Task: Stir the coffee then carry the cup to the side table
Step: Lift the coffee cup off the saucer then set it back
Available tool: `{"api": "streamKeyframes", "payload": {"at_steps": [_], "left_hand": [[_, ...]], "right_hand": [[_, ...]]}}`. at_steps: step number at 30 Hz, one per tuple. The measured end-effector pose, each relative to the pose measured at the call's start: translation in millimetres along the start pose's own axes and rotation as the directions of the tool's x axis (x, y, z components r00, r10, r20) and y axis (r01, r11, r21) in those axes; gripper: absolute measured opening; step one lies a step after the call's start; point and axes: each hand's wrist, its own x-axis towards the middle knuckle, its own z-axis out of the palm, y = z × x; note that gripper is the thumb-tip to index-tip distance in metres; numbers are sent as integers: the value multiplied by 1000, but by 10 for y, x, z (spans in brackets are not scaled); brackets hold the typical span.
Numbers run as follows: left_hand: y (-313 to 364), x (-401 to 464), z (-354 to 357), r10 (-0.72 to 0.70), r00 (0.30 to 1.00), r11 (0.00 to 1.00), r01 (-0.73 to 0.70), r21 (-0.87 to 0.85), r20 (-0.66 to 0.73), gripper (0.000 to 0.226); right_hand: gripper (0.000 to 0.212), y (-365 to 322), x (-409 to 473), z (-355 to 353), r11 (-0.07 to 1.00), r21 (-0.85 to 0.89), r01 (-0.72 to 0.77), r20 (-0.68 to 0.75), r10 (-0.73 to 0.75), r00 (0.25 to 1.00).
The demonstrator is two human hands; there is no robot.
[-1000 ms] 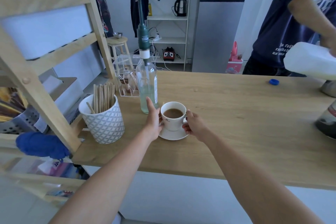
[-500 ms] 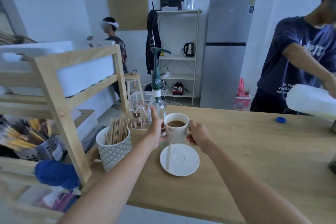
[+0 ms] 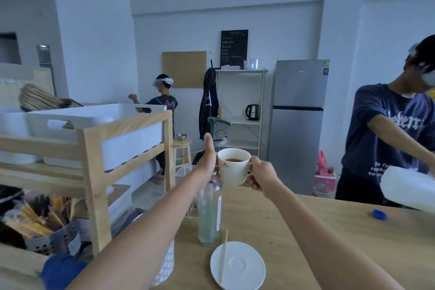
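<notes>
Head view, and I've got the cup (image 3: 233, 167) lifted clear of the wooden counter (image 3: 306, 231), held up in the air between both hands with brown coffee showing inside it. My right hand (image 3: 262, 176) is clamped around the handle side of the cup, fingers curled in tight. My left hand (image 3: 208, 160) is pressed flat against the opposite wall of the cup, thumb pointing up, steadying rather than wrapping it. Below, the white saucer (image 3: 244, 266) sits on the counter near its front edge, and a wooden stir stick (image 3: 223, 256) lies across the saucer's left part, one end poking past the rim toward the glass bottle (image 3: 209, 214). That bottle stands upright just behind the saucer, its green pump top (image 3: 217, 122) partly hidden behind my left hand. A blue bottle cap (image 3: 379, 215) lies on the counter well off to the right. A wooden rack (image 3: 94, 153) with a white bin (image 3: 98, 122) on top stands to my left. A person in a dark shirt (image 3: 386, 134) leans over the far right end of the counter.
</notes>
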Motion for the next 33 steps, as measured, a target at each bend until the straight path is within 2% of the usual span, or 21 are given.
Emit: {"api": "streamKeyframes", "payload": {"at_steps": [4, 6, 8, 10, 12, 14, 16, 18, 20, 23, 27, 33], "left_hand": [[172, 83, -44, 28, 1000, 998, -28, 64, 1, 105], [241, 97, -64, 137, 984, 974, -113, 194, -112, 94], [292, 144, -110, 357, 890, 888, -229, 398, -285, 73], [382, 212, -178, 508, 784, 804, -285, 522, -356, 59], [544, 282, -253, 604, 709, 729, -307, 612, -364, 54], [767, 376, -318, 655, 693, 652, -317, 689, -300, 54], [989, 540, -365, 614, 757, 608, -273, 746, -222, 60], [1164, 673, -370, 491, 853, 585, -174, 792, -175, 72], [1300, 795, -343, 416, 900, 518, -118, 847, -129, 75], [1420, 889, -271, 346, 938, 430, -124, 894, -36, 67], [1435, 1008, -183, 204, 977, 400, -140, 906, 62, 64], [1281, 1078, -116, 47, 996, 376, -85, 923, 72, 62]], "right_hand": [[30, -206, 49, -37, 1000, -4, 15, -8, -15, 1000], [31, -275, 75, -42, 1000, -11, 28, -6, -28, 1000], [32, -321, 93, -40, 999, -20, 40, 0, -40, 999], [32, -341, 108, -32, 998, -32, 45, 7, -45, 999], [32, -358, 121, -22, 998, -37, 48, 11, -48, 999], [32, -372, 139, -17, 998, -29, 48, 14, -47, 999], [32, -375, 169, -17, 999, -13, 44, 19, -44, 999], [32, -381, 198, -8, 999, 5, 39, 17, -39, 999], [32, -386, 241, 8, 999, 5, 34, 7, -34, 999], [33, -404, 296, 17, 1000, 2, 31, -4, -31, 1000], [32, -441, 374, -6, 999, 1, 40, -13, -40, 999], [32, -471, 426, -34, 999, 8, 32, -1, -32, 999]]}}
